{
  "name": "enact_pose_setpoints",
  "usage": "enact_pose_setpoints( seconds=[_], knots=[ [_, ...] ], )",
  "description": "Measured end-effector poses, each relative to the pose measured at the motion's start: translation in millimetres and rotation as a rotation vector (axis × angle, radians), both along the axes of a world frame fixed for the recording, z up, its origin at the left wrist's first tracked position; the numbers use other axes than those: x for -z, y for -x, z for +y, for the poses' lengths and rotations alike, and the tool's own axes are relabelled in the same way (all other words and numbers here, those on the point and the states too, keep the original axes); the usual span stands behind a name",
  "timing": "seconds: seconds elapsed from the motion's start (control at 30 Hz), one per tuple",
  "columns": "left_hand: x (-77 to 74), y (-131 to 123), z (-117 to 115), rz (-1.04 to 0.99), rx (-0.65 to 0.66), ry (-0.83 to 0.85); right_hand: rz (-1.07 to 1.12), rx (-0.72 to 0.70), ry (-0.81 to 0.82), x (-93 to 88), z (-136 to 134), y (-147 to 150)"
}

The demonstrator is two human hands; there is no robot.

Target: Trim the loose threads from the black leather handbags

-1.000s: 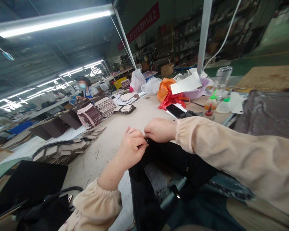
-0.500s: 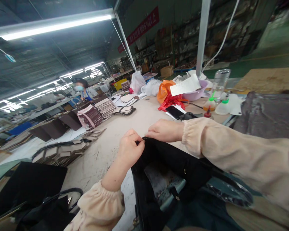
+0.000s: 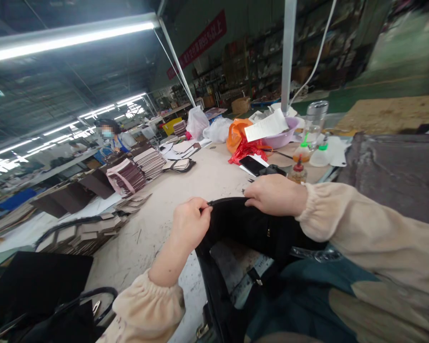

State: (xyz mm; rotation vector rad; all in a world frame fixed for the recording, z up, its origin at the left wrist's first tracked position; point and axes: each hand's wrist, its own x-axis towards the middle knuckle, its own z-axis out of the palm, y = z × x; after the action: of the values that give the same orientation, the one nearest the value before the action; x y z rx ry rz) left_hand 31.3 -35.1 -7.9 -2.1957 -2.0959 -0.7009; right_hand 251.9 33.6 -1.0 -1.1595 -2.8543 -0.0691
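My left hand (image 3: 191, 221) pinches the upper edge of a black bag (image 3: 243, 214) between thumb and fingers. Farther right along the same rim, my right hand (image 3: 275, 193) has its fingers closed over the edge. Two small dark tips poke out by the right fingertips; what they belong to I cannot make out. The bag's mouth gapes towards me, showing a dark inside with a small metal zip pull (image 3: 269, 232). A strap with a metal clasp (image 3: 259, 282) hangs by the near side. My lap hides part of the bag.
A phone (image 3: 253, 165), a red-capped bottle (image 3: 298, 171) and green-tipped bottles (image 3: 321, 155) lie beyond my right hand. Stacked brown panels (image 3: 127, 176) line the left, with black bag pieces (image 3: 39, 286) nearer. A purple basin (image 3: 282, 136) sits behind. A masked co-worker (image 3: 112, 138) is far left.
My right hand has slid to the right along the rim, away from my left hand, and the edge between them now shows. Small dark tips have appeared by its fingers. My left hand keeps its pinch.
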Motion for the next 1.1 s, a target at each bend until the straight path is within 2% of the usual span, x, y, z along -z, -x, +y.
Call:
enact_pose_setpoints(
  seconds=[0.13,0.23,0.3,0.47,0.63,0.77,0.93,1.1],
  knots=[
    [-0.4,0,0,0.024,-0.019,0.008,0.102,0.120,-0.066,13.9,-7,2],
    [-0.5,0,3,0.045,-0.063,-0.003,0.196,0.260,-0.152,25.9,-20,5],
    [-0.9,1,4,0.049,-0.102,-0.004,0.247,0.295,-0.179,31.2,-29,6],
    [-2.2,6,3,0.037,-0.139,0.004,0.342,0.284,-0.121,35.8,-48,-9],
    [-2.0,10,3,0.054,-0.139,0.001,0.551,0.168,0.069,43.8,-58,-29],
    [-1.2,12,5,0.100,-0.115,-0.012,0.672,0.206,0.067,50.8,-63,-28],
    [-1.1,12,5,0.114,-0.114,0.006,0.638,0.255,0.053,46.4,-65,-22],
    [-8.9,12,-6,0.062,0.011,-0.020,0.614,0.249,0.059,42.9,-73,-22]
  ],
)
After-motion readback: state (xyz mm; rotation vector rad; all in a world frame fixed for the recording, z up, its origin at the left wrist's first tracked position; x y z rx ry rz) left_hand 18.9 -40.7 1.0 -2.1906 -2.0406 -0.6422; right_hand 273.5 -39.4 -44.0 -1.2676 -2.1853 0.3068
